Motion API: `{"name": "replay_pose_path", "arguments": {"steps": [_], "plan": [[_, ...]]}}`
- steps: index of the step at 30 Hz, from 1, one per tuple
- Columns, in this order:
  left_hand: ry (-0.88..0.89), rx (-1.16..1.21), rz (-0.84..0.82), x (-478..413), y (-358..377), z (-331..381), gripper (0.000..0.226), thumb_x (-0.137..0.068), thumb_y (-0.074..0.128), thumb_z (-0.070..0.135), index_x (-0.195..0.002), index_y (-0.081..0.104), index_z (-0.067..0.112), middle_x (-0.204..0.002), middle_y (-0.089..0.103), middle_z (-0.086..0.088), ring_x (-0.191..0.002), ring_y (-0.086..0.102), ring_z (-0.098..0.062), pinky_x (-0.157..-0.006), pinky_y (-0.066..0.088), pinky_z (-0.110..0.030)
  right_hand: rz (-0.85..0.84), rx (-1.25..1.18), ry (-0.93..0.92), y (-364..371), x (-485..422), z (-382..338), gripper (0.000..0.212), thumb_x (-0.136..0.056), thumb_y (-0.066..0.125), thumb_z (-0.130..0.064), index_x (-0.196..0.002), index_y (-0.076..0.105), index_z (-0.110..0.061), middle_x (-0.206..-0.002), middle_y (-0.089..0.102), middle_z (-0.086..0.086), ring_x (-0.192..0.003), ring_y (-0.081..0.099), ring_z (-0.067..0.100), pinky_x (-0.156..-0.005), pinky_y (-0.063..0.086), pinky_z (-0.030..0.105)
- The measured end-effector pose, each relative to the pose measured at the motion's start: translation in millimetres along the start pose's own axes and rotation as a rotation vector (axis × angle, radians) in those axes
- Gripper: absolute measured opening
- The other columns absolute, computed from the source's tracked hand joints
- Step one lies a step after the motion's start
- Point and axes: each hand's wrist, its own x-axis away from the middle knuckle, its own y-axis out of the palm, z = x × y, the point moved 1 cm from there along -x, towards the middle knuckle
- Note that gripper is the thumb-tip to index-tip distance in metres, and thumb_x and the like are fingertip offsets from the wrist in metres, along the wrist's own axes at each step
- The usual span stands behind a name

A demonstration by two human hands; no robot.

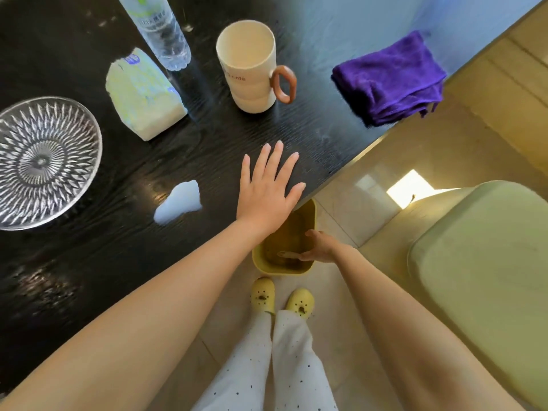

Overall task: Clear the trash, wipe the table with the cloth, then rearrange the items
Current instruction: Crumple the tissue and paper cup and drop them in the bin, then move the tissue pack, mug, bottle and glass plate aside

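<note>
White crumpled tissue (178,205) is still lying on the black table (311,137) and the purple cloth (388,80) is sitting folded, unused, near the table's edge while I am hovering my left hand (267,191) flat and empty and lowering my right hand (321,246), loosely open, grip unclear, into the yellow bin (308,212).

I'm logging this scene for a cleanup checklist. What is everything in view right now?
table: 1, black, left.
glass plate: 1, clear, table's left.
tissue pack: 1, white, beside the plate.
water bottle: 1, clear, top.
mug: 1, cream, brown handle, centre.
cloth: 1, purple, folded at table's edge.
crumpled tissue: 1, white, near left hand.
bin: 1, yellow, on floor.
chair: 1, green, right.
shoes: 2, yellow.
left hand: open, flat on table.
right hand: over bin.
</note>
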Motion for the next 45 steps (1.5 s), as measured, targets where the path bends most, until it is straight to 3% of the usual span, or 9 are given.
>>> {"name": "replay_pose_path", "arguments": {"steps": [14,19,26,33,37,40,42,44,45], "plan": [[0.030,0.064,-0.411,-17,-50,-4,0.066,-0.095,0.039,0.048,-0.150,0.012,0.025,-0.161,0.000,-0.007,-0.148,-0.002,-0.028,-0.117,0.013,-0.053,0.144,0.012,-0.071,-120,140,-42,0.061,-0.088,0.056,-0.044,-0.139,0.038,-0.016,-0.145,0.043,0.006,-0.130,0.044,0.024,-0.107,0.039,0.035],[-0.094,0.259,-0.581,-26,-87,-8,0.060,-0.093,0.046,0.044,-0.145,0.031,0.018,-0.158,0.021,-0.009,-0.145,0.018,-0.031,-0.115,0.026,-0.049,0.216,0.067,-0.119,-153,170,-66,0.054,-0.089,0.056,-0.044,-0.133,0.046,-0.014,-0.138,0.050,0.007,-0.124,0.050,0.023,-0.103,0.043,0.034],[-0.077,0.260,-0.658,-19,-146,-20,0.047,-0.096,0.044,0.038,-0.136,0.048,0.013,-0.140,0.050,-0.006,-0.128,0.047,-0.023,-0.107,0.039,-0.037,0.241,0.200,-0.171,-187,201,-109,0.044,-0.092,0.049,-0.044,-0.116,0.061,-0.009,-0.119,0.063,0.010,-0.105,0.060,0.021,-0.090,0.049,0.034],[-0.233,0.367,-0.615,-2,-184,-50,0.044,-0.095,0.042,0.041,-0.132,0.051,0.019,-0.133,0.053,-0.005,-0.117,0.052,-0.023,-0.094,0.050,-0.039,0.269,0.296,-0.237,-211,205,-145,0.041,-0.095,0.044,-0.040,-0.117,0.060,-0.010,-0.115,0.062,0.009,-0.093,0.054,0.016,-0.080,0.042,0.027],[-0.357,0.413,-0.516,11,-184,-77,0.042,-0.094,0.044,0.040,-0.127,0.057,0.017,-0.128,0.055,-0.003,-0.111,0.056,-0.023,-0.091,0.052,-0.037,0.317,0.349,-0.250,-218,201,-161,0.036,-0.097,0.042,-0.036,-0.099,0.058,-0.004,-0.094,0.058,0.010,-0.081,0.051,0.019,-0.073,0.038,0.029],[-0.441,0.470,-0.391,20,-178,-97,0.029,-0.094,0.047,0.032,-0.101,0.065,0.010,-0.104,0.060,-0.005,-0.093,0.055,-0.017,-0.080,0.046,-0.029,0.361,0.334,-0.272,-222,192,-169,0.039,-0.096,0.043,-0.034,-0.122,0.051,-0.005,-0.103,0.060,0.012,-0.087,0.055,0.022,-0.078,0.044,0.032],[-0.509,0.470,-0.304,25,-172,-113,0.023,-0.092,0.050,0.030,-0.074,0.056,0.017,-0.082,0.053,-0.003,-0.079,0.049,-0.016,-0.069,0.042,-0.026,0.385,0.320,-0.261,-223,188,-174,0.047,-0.097,0.041,-0.033,-0.135,0.040,-0.007,-0.117,0.060,0.016,-0.095,0.058,0.024,-0.084,0.046,0.034],[-0.582,0.462,-0.246,28,-172,-127,0.023,-0.090,0.051,0.030,-0.067,0.051,0.025,-0.081,0.052,-0.001,-0.084,0.050,-0.017,-0.073,0.043,-0.029,0.411,0.324,-0.259,-223,180,-177,0.048,-0.098,0.038,-0.032,-0.139,0.036,-0.007,-0.126,0.055,0.017,-0.099,0.056,0.025,-0.083,0.044,0.034],[-0.616,0.462,-0.238,28,-171,-134,0.015,-0.090,0.051,0.031,-0.077,0.058,0.025,-0.092,0.057,-0.003,-0.093,0.053,-0.019,-0.082,0.044,-0.031,0.423,0.323,-0.260,-224,175,-178,0.048,-0.098,0.037,-0.032,-0.139,0.035,-0.008,-0.128,0.053,0.017,-0.100,0.055,0.025,-0.083,0.043,0.033]]}}
